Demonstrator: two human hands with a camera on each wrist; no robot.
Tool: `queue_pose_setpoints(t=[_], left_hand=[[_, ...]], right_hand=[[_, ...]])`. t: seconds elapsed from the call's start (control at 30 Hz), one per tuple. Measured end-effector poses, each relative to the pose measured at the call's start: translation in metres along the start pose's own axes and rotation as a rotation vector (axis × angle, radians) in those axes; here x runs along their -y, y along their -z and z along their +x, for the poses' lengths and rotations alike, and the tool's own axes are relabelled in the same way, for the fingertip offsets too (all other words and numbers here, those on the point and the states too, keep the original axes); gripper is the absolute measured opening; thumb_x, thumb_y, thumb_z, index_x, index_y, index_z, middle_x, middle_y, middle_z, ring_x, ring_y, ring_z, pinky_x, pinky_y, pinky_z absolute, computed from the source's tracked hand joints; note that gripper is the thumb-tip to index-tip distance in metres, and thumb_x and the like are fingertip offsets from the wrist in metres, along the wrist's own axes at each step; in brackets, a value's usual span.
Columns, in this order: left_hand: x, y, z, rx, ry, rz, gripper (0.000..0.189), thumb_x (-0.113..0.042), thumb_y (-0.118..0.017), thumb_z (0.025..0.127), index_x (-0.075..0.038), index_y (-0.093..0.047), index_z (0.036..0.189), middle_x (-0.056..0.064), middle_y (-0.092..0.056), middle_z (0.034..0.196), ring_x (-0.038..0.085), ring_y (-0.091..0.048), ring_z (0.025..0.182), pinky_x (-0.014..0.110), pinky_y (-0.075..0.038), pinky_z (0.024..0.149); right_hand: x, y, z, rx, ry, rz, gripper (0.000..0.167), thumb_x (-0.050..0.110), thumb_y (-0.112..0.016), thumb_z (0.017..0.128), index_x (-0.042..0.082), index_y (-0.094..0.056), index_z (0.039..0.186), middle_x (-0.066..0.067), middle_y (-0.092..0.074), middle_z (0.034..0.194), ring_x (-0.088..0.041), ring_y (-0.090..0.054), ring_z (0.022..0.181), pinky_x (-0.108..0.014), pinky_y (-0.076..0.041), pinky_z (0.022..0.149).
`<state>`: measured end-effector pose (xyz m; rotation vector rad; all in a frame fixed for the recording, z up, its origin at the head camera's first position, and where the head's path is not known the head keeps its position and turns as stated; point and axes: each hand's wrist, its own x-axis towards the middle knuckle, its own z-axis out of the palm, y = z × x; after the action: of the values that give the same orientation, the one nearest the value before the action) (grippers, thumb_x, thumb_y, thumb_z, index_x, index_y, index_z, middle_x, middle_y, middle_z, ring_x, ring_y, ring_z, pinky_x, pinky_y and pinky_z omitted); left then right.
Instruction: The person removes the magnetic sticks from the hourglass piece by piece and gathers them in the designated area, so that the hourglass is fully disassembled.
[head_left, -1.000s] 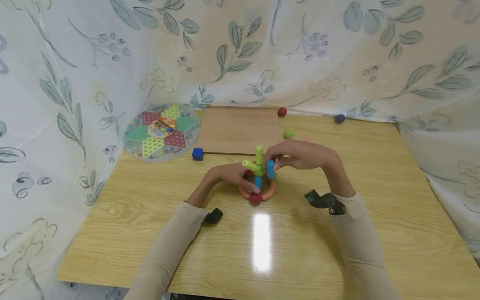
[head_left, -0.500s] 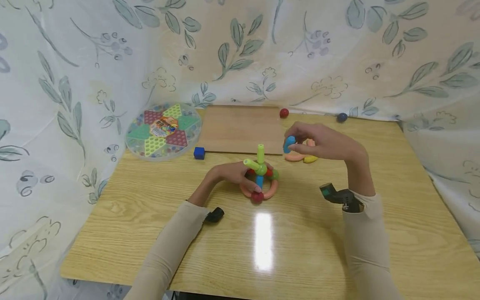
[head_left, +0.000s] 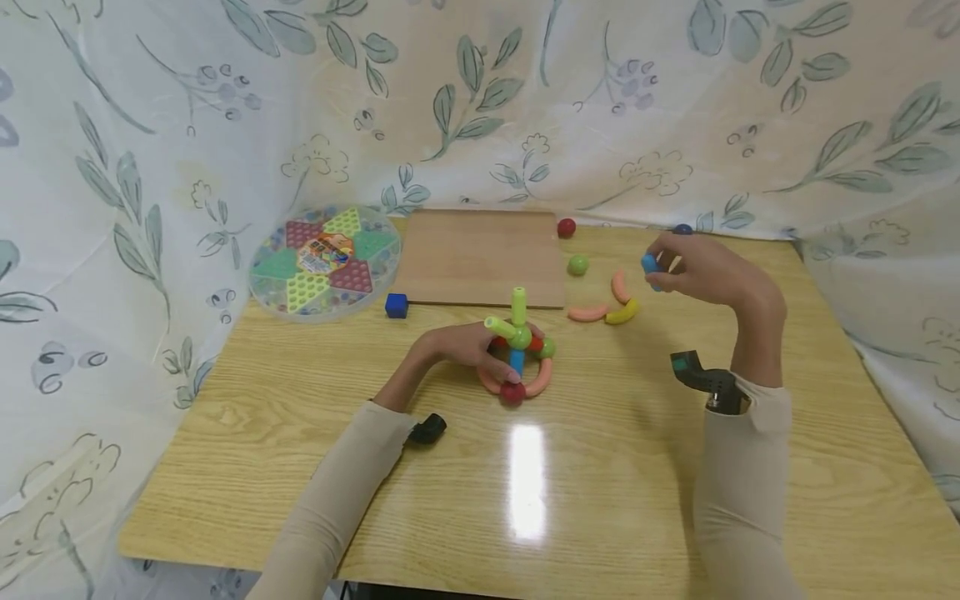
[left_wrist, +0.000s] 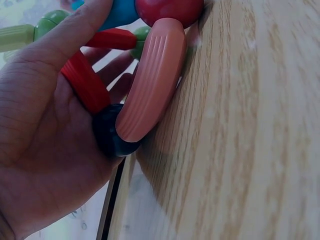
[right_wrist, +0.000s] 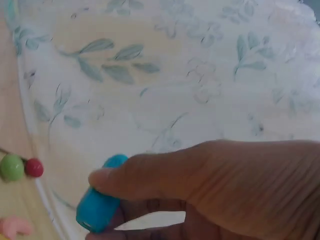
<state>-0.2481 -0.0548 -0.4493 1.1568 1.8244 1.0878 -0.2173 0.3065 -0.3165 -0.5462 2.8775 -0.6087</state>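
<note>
My left hand [head_left: 471,346] grips a built toy of balls and rods on the table. Curved salmon rods [left_wrist: 154,82] form its base ring, joined at a red ball [head_left: 512,394] and a dark blue ball [left_wrist: 111,131]. Red rods and a blue rod [head_left: 517,362] rise to a green ball [head_left: 520,337] with two light green rods [head_left: 518,306] sticking out. The left thumb lies along the blue rod. Raised over the table's far right, my right hand [head_left: 708,268] pinches a short blue rod [right_wrist: 100,202] between thumb and fingers, apart from the toy.
Behind the toy lie a wooden board [head_left: 480,258] and a blue cube [head_left: 397,306]. A round marble game board [head_left: 325,262] stands at the back left. Loose salmon rods [head_left: 588,313], a yellow rod [head_left: 622,312], a green ball [head_left: 577,265] and a red ball [head_left: 566,227] lie right of the board.
My right hand has carried the short blue rod away from the toy, rightward and toward the back, uncovering the loose rods. The left hand keeps its hold on the toy.
</note>
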Motion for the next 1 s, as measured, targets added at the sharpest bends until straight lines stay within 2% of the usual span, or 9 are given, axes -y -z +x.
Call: queue_pose_setpoints(t=[0.17,0.27,0.4,0.6,0.83,1.0], left_hand=[[-0.001,0.001,-0.003,-0.008,0.014,0.006,0.067,-0.014,-0.073,0.097,-0.008,-0.041,0.155,0.008,-0.05,0.156,0.022,-0.044,0.145,0.042,-0.034,0.126],[-0.001,0.001,-0.005,-0.009,0.029,0.008,0.068,-0.015,-0.074,0.096,-0.008,-0.041,0.155,0.008,-0.051,0.155,0.021,-0.044,0.144,0.041,-0.034,0.126],[-0.002,0.001,-0.004,-0.009,0.03,0.01,0.07,-0.016,-0.075,0.096,-0.007,-0.04,0.156,0.008,-0.052,0.155,0.022,-0.045,0.144,0.041,-0.035,0.125],[-0.003,0.001,0.001,-0.005,0.007,0.004,0.068,-0.014,-0.075,0.096,-0.007,-0.041,0.155,0.009,-0.052,0.155,0.023,-0.045,0.145,0.041,-0.035,0.125],[-0.004,0.002,0.003,-0.007,0.019,-0.011,0.071,-0.012,-0.075,0.095,-0.007,-0.041,0.156,0.009,-0.05,0.156,0.024,-0.043,0.146,0.044,-0.033,0.126],[-0.003,0.001,0.003,-0.009,0.029,-0.007,0.069,-0.014,-0.074,0.096,-0.007,-0.041,0.156,0.009,-0.05,0.156,0.023,-0.043,0.147,0.043,-0.033,0.127]], right_hand=[[-0.024,-0.008,0.011,0.1,-0.115,0.03,0.036,0.013,-0.064,0.102,-0.009,-0.05,0.127,-0.03,-0.072,0.108,-0.035,-0.073,0.091,-0.056,-0.053,0.089],[-0.036,-0.016,0.016,0.195,-0.208,0.061,0.036,0.013,-0.061,0.104,-0.009,-0.044,0.127,-0.028,-0.071,0.106,-0.037,-0.071,0.094,-0.062,-0.049,0.096],[-0.048,-0.024,0.023,0.276,-0.302,0.022,0.035,0.015,-0.058,0.104,-0.009,-0.044,0.125,-0.022,-0.073,0.099,-0.039,-0.067,0.1,-0.063,-0.046,0.096],[-0.064,-0.033,0.029,0.278,-0.345,-0.015,0.037,0.016,-0.059,0.102,-0.01,-0.047,0.126,-0.015,-0.07,0.09,-0.037,-0.061,0.097,-0.061,-0.047,0.094],[-0.073,-0.037,0.029,0.266,-0.4,-0.009,0.035,0.022,-0.061,0.101,-0.004,-0.051,0.12,-0.014,-0.06,0.095,-0.031,-0.052,0.092,-0.051,-0.045,0.087],[-0.073,-0.036,0.025,0.283,-0.477,0.025,0.047,0.033,-0.059,0.103,0.0,-0.045,0.134,-0.021,-0.064,0.112,-0.041,-0.056,0.109,-0.063,-0.044,0.095]])
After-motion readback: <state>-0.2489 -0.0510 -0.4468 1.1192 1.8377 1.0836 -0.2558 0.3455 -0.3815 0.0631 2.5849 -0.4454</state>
